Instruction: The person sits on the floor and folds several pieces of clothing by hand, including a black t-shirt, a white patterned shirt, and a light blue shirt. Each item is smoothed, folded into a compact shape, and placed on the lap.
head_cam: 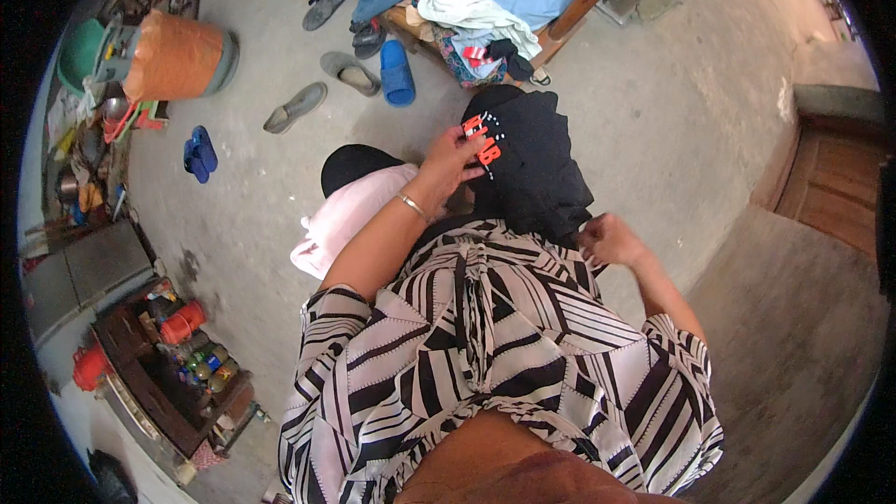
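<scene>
A black garment (535, 154) with orange and white printed lettering lies over my thigh on the right. My left hand (455, 157) is on the printed part at the garment's left side, its thumb and fingers pinching the cloth. Beside the garment's lower right edge is my right hand (607, 239), slightly blurred, with its fingers curled at the fabric; its exact hold is unclear. A pale pink garment (357, 206) rests over my other thigh.
Ahead, a wooden bed or bench (560, 42) bears a heap of clothes (476, 7). Grey shoes (297, 108), a blue slipper (397, 75) and other footwear lie on the concrete floor. A gas cylinder (222, 63) stands at the left, and a wooden crate (140, 392) with bottles at the lower left.
</scene>
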Demonstrator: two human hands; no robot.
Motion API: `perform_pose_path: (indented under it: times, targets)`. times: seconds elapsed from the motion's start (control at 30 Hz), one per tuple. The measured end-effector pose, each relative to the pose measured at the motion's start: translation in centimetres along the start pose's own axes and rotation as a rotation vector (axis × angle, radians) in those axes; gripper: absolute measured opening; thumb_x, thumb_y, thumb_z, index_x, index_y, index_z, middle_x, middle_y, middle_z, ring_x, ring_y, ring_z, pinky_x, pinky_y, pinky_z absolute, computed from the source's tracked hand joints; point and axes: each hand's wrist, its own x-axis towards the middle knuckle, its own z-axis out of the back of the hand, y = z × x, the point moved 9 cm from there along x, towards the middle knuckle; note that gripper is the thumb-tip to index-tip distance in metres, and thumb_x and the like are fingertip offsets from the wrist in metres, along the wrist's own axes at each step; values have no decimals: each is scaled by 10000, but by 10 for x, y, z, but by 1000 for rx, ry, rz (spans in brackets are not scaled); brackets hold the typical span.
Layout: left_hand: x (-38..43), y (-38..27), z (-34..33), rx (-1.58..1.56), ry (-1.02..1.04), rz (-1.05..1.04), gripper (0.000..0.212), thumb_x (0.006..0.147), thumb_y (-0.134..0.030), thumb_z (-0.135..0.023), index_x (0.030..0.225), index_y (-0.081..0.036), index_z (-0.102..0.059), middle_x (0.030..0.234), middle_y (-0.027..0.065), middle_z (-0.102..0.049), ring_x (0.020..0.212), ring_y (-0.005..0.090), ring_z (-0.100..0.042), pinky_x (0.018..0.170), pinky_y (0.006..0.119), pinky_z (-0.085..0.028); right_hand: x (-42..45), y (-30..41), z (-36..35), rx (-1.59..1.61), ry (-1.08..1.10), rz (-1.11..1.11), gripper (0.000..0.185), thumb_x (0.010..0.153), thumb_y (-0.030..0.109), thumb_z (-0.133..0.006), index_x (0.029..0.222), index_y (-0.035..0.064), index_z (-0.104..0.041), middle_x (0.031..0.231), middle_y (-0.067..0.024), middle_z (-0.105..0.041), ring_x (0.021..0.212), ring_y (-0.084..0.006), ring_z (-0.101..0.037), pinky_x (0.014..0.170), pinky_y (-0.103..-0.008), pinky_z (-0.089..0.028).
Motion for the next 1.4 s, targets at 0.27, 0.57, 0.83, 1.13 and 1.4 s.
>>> perform_pose_path:
  times: [0.27, 0.57, 0.83, 1.13, 1.4]
  targets:
    - [-28, 16, -31, 104, 2, -105, 439, 852, -97, -640, 1245, -110, -446, 1151, 19, -549, 1011, 163, -541, 779, 369, -504, 18, 134, 19, -262, -848, 710, 657, 861, 237, -578, 1457, 162, -313, 1534, -151, -195, 1385, -432, -182, 1100, -497, -194]
    - [-51, -8, -32, -336, 88, -420, 589, 778, 94, -537, 1321, -95, -408, 1208, 47, -538, 1106, 172, -532, 909, 345, -478, 21, 134, 7, -192, -771, 739, 693, 856, 265, -602, 1468, 181, -287, 1543, -175, -150, 1403, -401, -185, 1096, -567, -182]
    - [-98, -43, 18, -417, 12, -403, 468, 783, 82, -531, 1228, -57, -503, 1111, 59, -609, 1005, 184, -601, 871, 324, -506, 30, 176, -43, 86, -576, 960, 679, 903, 354, -542, 1471, 108, -263, 1516, -221, -201, 1388, -392, -237, 1115, -470, -201]
    - [-76, -62, -35, -23, 61, -405, 501, 801, -41, -630, 1266, -58, -445, 1119, 17, -541, 1013, 140, -528, 867, 291, -452, 62, 150, -27, 1437, -15, 679, 614, 1007, 482, -261, 1477, 88, -248, 1530, -107, -236, 1362, -208, -308, 1113, -316, -220]
    - [-51, -66, -155, 615, 591, -700, 658, 888, -111, -565, 1469, -90, -257, 1345, 152, -428, 1227, 262, -462, 974, 377, -448, 69, 101, 19, 981, -336, 801, 395, 976, 327, -422, 1277, 76, -474, 1191, -116, -572, 1076, -226, -567, 922, -381, -488]
